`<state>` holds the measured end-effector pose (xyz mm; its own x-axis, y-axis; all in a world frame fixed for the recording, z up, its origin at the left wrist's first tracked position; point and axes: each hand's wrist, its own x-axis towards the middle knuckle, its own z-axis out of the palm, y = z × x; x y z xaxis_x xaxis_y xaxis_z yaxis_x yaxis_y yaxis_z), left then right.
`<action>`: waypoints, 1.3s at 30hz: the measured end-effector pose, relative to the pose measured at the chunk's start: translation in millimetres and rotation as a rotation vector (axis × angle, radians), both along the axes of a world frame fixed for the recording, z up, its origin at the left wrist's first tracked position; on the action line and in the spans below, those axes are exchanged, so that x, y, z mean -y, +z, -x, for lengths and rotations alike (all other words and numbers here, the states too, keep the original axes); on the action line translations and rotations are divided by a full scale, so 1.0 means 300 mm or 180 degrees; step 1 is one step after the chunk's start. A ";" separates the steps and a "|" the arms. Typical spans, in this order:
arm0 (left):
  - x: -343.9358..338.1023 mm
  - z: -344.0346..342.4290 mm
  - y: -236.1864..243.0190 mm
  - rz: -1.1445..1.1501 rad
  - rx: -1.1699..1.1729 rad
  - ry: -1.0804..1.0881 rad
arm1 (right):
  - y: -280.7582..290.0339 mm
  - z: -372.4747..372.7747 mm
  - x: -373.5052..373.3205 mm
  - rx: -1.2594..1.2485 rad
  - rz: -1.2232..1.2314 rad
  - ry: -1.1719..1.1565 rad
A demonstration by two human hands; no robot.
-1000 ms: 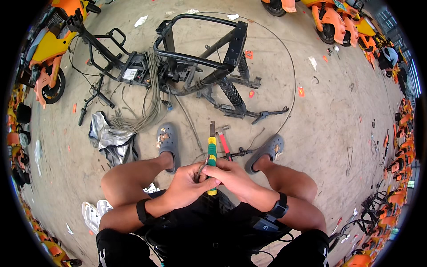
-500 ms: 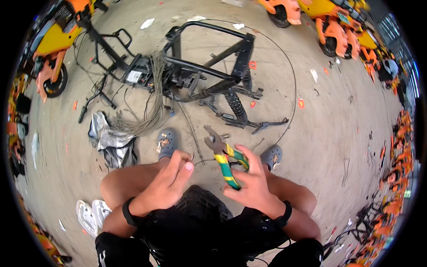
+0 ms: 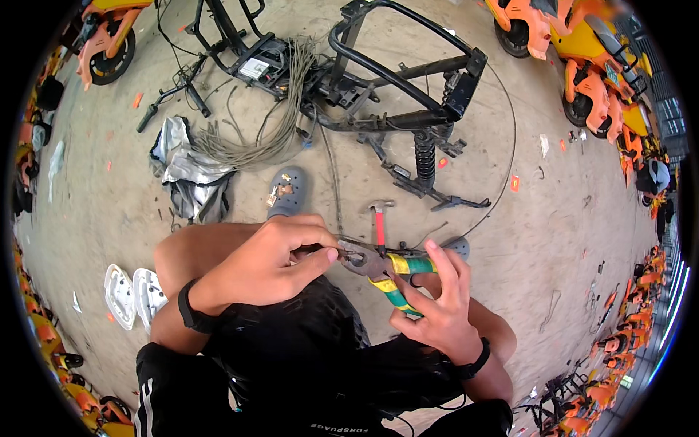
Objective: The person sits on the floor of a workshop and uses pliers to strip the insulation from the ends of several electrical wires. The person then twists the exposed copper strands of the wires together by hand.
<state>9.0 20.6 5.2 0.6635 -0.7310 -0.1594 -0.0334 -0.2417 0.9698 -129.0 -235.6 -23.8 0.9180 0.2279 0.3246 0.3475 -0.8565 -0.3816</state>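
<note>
My left hand (image 3: pixel 273 262) is closed in a pinch on a small thin piece, perhaps wire, too small to make out, right at the jaws of the pliers. My right hand (image 3: pixel 440 306) grips the pliers (image 3: pixel 360 260), whose green and yellow handles are spread, with the metal head angled toward my left fingertips. Just beyond them a red-handled hammer (image 3: pixel 378 226) lies on the floor. My feet, in grey clogs (image 3: pixel 290 188), are either side of it, the right one partly hidden behind the pliers and my hand.
A black scooter frame (image 3: pixel 397 116) lies ahead, with a bundle of cables (image 3: pixel 255 146) and silver fabric (image 3: pixel 196 189) at its left. White footwear (image 3: pixel 124 295) is at lower left. Orange and yellow scooters (image 3: pixel 586 87) line both sides. Concrete floor (image 3: pixel 553 226) surrounds me.
The pliers have turned from upright to slanted and their handles have spread. My hands separated, then came back near each other, my left fingertips at the jaws. The view has tilted.
</note>
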 end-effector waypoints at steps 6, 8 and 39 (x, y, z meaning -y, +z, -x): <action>-0.023 -0.009 -0.018 0.0285 0.0027 -0.0251 | 0.011 -0.008 0.008 0.0036 -0.0043 0.0069; -0.023 0.007 0.003 -0.0030 -0.0061 -0.0026 | 0.012 -0.008 0.010 0.0040 -0.0072 0.0063; 0.012 0.045 0.003 0.0604 -0.0046 0.0651 | 0.017 0.004 0.025 0.0196 -0.0270 0.0007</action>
<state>-4.4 17.0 6.0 0.7991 -0.5997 -0.0428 0.0116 -0.0558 0.9984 -130.4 -243.0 -18.6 0.8952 0.1991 0.3987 0.3744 -0.8212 -0.4306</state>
